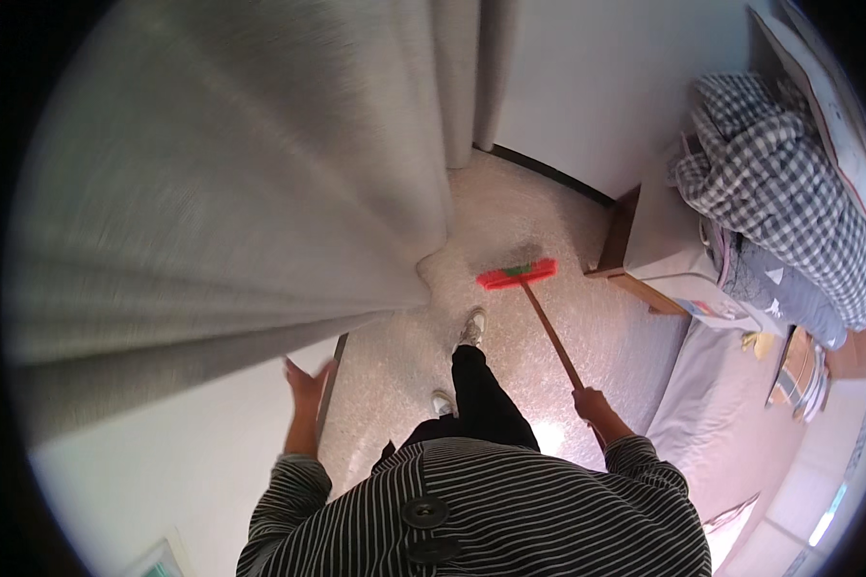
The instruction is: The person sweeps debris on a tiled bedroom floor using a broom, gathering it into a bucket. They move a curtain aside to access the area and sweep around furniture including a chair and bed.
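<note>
My right hand (592, 402) grips the upper end of a wooden broom handle (548, 332). The broom's red bristle head (517, 274) rests on the speckled floor (510, 212) ahead of my feet, near the curtain's hem. My left hand (305, 385) is raised with fingers spread, just below the grey curtain (241, 173) and beside its lower edge, holding nothing. Whether it touches the cloth I cannot tell. My striped sleeves and dark trousers fill the lower middle.
The large grey curtain hangs over the left half, blurred. A white wall (597, 77) stands behind. To the right, a wooden-framed bed (645, 240) carries a checked blanket (770, 163) and pillows. A white surface (164, 452) lies at lower left.
</note>
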A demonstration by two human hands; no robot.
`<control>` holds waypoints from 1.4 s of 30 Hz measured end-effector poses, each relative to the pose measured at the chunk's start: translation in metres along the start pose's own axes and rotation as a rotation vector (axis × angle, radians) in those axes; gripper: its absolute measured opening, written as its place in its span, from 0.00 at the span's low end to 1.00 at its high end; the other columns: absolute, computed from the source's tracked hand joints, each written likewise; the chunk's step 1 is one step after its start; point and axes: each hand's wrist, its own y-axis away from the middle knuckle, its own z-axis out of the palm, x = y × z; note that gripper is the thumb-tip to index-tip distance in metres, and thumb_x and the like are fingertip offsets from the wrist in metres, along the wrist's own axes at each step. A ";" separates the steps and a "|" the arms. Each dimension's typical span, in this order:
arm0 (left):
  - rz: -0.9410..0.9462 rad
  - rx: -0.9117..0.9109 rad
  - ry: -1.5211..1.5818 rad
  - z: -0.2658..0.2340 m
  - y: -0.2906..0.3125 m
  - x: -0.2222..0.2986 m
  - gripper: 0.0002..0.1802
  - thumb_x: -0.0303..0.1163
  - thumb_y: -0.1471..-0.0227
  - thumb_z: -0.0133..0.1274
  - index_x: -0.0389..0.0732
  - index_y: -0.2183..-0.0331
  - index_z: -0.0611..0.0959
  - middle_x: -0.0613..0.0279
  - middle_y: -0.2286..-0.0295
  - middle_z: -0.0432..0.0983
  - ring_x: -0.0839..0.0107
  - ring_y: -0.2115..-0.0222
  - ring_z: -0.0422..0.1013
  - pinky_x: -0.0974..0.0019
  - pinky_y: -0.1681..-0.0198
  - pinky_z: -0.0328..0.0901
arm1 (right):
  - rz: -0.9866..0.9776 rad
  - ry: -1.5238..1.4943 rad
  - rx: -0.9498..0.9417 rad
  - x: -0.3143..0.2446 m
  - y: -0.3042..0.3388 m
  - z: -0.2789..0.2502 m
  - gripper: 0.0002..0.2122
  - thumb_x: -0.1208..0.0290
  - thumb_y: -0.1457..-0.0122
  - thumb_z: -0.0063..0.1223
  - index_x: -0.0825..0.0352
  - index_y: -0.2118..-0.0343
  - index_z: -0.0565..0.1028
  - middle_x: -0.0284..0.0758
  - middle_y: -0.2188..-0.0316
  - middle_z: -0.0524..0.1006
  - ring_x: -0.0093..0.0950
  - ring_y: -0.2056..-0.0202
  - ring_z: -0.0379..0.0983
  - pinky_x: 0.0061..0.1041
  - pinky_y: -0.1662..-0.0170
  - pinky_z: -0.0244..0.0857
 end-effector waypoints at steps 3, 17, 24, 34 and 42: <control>0.335 -0.029 0.638 -0.039 -0.027 0.033 0.33 0.33 0.67 0.59 0.28 0.59 0.65 0.50 0.63 0.65 0.62 0.62 0.61 0.64 0.57 0.56 | -0.230 0.269 -0.019 -0.007 0.026 0.006 0.12 0.69 0.47 0.31 0.69 0.72 0.68 0.43 0.82 0.71 0.37 0.81 0.70 0.33 0.78 0.66; 0.159 -0.448 1.185 -0.028 -0.133 0.346 0.40 0.47 0.64 0.54 0.36 0.53 0.60 0.64 0.54 0.57 0.71 0.54 0.54 0.66 0.56 0.55 | -0.214 0.203 -0.037 -0.005 0.018 0.052 0.15 0.61 0.46 0.29 0.67 0.70 0.67 0.48 0.76 0.69 0.43 0.76 0.69 0.38 0.73 0.64; 0.263 -0.655 1.316 0.000 -0.215 0.419 0.34 0.45 0.59 0.50 0.42 0.52 0.59 0.65 0.54 0.57 0.70 0.53 0.54 0.60 0.53 0.53 | 0.022 -0.167 0.013 -0.065 -0.009 -0.031 0.23 0.53 0.47 0.31 0.75 0.75 0.65 0.52 0.81 0.70 0.43 0.80 0.70 0.35 0.76 0.65; 0.328 -0.745 1.385 0.028 -0.258 0.469 0.29 0.46 0.55 0.45 0.38 0.54 0.61 0.63 0.56 0.60 0.71 0.55 0.57 0.63 0.52 0.54 | -0.208 -0.149 0.310 -0.175 -0.197 -0.079 0.18 0.60 0.46 0.29 0.72 0.72 0.67 0.50 0.74 0.70 0.46 0.71 0.68 0.38 0.67 0.63; 0.538 -0.582 0.926 0.023 -0.250 0.469 0.44 0.59 0.63 0.46 0.33 0.53 0.58 0.54 0.56 0.60 0.66 0.55 0.57 0.66 0.53 0.53 | -0.216 -0.268 0.118 -0.256 -0.207 -0.007 0.16 0.60 0.48 0.34 0.72 0.69 0.64 0.49 0.73 0.70 0.46 0.69 0.68 0.39 0.66 0.63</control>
